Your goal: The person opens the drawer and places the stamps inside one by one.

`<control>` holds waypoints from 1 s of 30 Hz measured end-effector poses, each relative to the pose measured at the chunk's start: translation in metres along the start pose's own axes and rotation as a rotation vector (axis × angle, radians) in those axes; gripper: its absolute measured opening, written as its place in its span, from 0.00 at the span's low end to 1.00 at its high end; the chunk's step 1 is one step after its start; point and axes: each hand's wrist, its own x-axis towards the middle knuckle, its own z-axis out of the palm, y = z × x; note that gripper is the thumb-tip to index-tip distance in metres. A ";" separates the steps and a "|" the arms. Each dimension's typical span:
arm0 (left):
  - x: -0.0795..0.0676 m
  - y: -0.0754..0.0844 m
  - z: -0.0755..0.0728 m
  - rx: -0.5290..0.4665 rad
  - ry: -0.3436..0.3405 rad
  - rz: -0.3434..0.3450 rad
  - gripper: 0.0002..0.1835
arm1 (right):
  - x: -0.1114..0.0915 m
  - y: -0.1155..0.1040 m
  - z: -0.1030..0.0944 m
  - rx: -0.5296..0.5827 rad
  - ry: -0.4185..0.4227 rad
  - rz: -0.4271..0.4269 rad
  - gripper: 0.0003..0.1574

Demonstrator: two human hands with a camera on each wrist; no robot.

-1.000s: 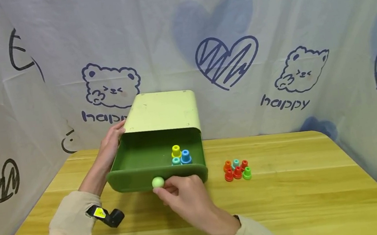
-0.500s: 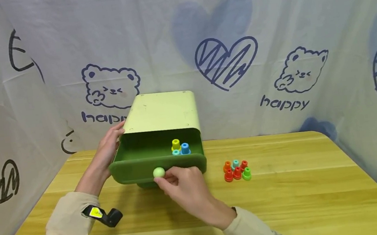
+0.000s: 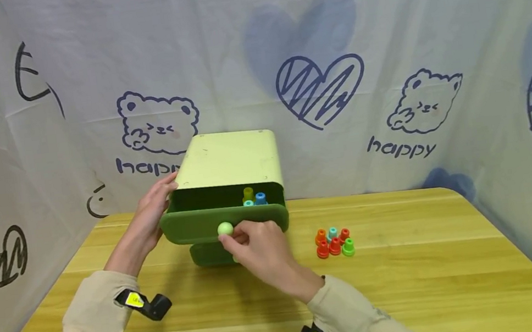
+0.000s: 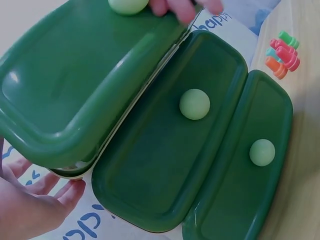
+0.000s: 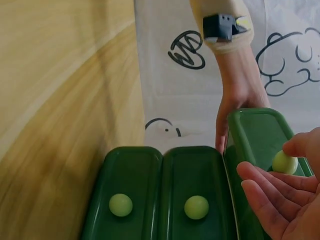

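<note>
A small chest of drawers (image 3: 230, 156) with a pale yellow-green top stands on the table, its green top drawer (image 3: 189, 228) partly pulled out. My right hand (image 3: 264, 252) pinches the round light green knob (image 3: 225, 229) between thumb and fingers. Against the chest's left side rests my left hand (image 3: 149, 211), fingers stretched along it. Inside the drawer, a yellow peg (image 3: 248, 194), a blue peg (image 3: 260, 198) and a teal peg (image 3: 248, 203) show above the front, their lower parts hidden. Two lower drawers, a middle one (image 4: 150, 165) and a bottom one (image 4: 235, 210), are closed.
Several flanged pegs stand grouped right of the chest on the wooden table (image 3: 408, 270): a green peg (image 3: 348, 247), an orange peg (image 3: 321, 235), a light blue one and red ones. A printed white curtain (image 3: 227, 54) hangs behind and at both sides.
The top drawer has slid inward, away from me, with my right hand following on its knob. The pegs inside moved back with it, and a lower drawer front came into view. My left hand stays put.
</note>
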 end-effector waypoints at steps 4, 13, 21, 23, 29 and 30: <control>-0.001 0.002 0.001 -0.022 -0.007 -0.004 0.32 | 0.009 0.002 0.000 -0.027 -0.015 0.021 0.14; 0.001 0.004 0.004 -0.038 -0.011 0.002 0.33 | 0.022 0.009 0.002 -0.081 0.002 0.035 0.15; -0.002 0.004 0.008 -0.020 0.019 0.028 0.31 | 0.030 0.012 0.003 -0.085 -0.031 0.081 0.16; -0.002 0.004 0.010 -0.021 0.019 0.047 0.31 | 0.031 0.012 0.004 -0.094 -0.029 0.086 0.16; -0.002 0.001 0.015 -0.018 0.032 0.077 0.31 | 0.036 0.015 0.003 -0.095 -0.041 0.103 0.16; -0.002 0.001 0.016 -0.012 0.034 0.081 0.31 | 0.037 0.016 0.003 -0.095 -0.043 0.108 0.16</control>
